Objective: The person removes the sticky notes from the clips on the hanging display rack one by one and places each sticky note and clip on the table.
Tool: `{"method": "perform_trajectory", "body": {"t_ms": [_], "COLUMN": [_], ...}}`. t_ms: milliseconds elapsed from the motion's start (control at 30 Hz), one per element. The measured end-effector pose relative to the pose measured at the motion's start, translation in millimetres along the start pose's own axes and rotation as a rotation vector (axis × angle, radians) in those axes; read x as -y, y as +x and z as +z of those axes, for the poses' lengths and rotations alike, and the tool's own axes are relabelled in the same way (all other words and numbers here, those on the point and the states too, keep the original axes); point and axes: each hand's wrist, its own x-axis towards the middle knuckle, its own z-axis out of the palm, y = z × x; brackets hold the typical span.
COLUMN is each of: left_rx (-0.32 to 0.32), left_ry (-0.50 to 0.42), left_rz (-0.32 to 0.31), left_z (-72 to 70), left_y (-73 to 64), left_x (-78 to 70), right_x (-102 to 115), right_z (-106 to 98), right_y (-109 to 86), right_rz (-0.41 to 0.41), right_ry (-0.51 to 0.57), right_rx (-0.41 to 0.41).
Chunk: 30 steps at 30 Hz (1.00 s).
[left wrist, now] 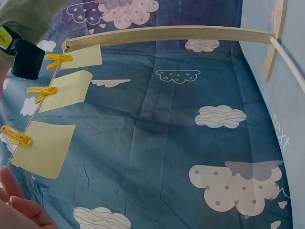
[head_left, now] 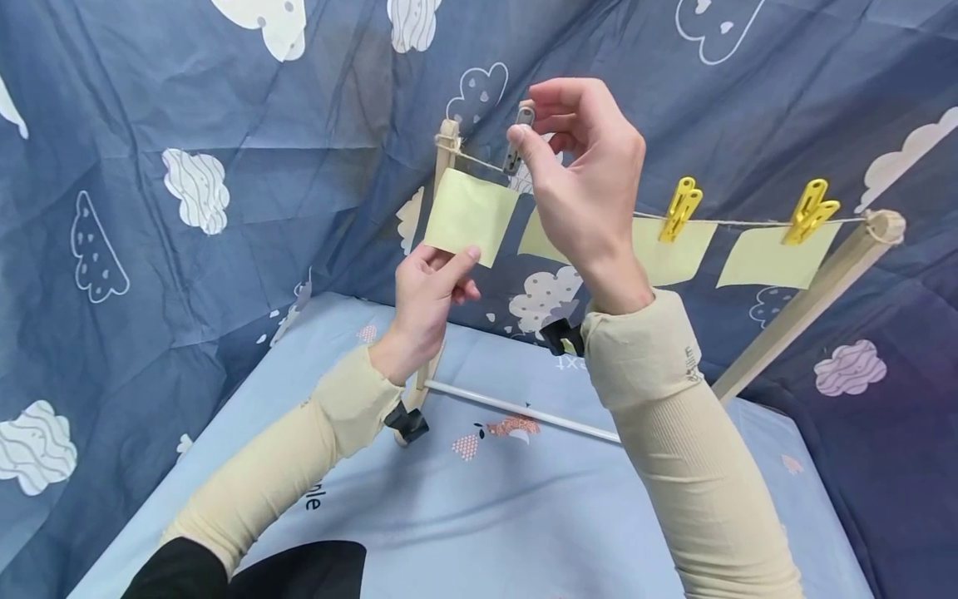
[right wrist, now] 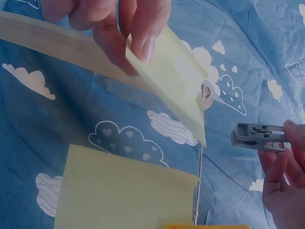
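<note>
My left hand [head_left: 421, 299] pinches a pale yellow paper square [head_left: 470, 215] by its lower edge, thumb in front. The paper's upper edge is at the string [head_left: 479, 160], near the left post; the right wrist view shows it slightly bent. In my right hand [head_left: 587, 166] a grey clothespin [right wrist: 257, 137] is pinched between thumb and fingers, just above the string and apart from the paper. Farther along hang three similar squares, including one at the far right [head_left: 778, 254], each under a yellow clothespin [left wrist: 42, 90]. My right hand hides one of these clothespins in the head view.
Wooden posts stand at the left [head_left: 447, 150] and right [head_left: 808, 308], with the string tied between them. A white rod [head_left: 524, 410] runs low between the posts. Light blue cloth [head_left: 479, 516] covers the surface below; dark blue cloud-patterned fabric [head_left: 299, 108] hangs behind.
</note>
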Motion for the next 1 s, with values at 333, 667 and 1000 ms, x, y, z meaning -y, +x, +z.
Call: {"method": "perform_trajectory", "body": {"t_ms": [333,667,1000], "left_rx": [0.039,0.138,0.161], "left_ry": [0.080,0.135,0.211], "left_rz": [0.019,0.081,0.069], "left_z": [-6.4,-11.6,-18.5], "left_y": [-8.1,-19.0,-28.2], "left_x": [-6.5,-9.5,-7.8], "right_x": [-1.2,0.0,0.0], "right_z": [-15.0,-36.0,-56.7], "right_y": [-11.9,-30.4,-55.4], "right_rz": [-0.051,0.021,0.053], "right_ry": [0.038,0.136,0.147], "right_rx": [-0.010,-0.058,-0.144]}}
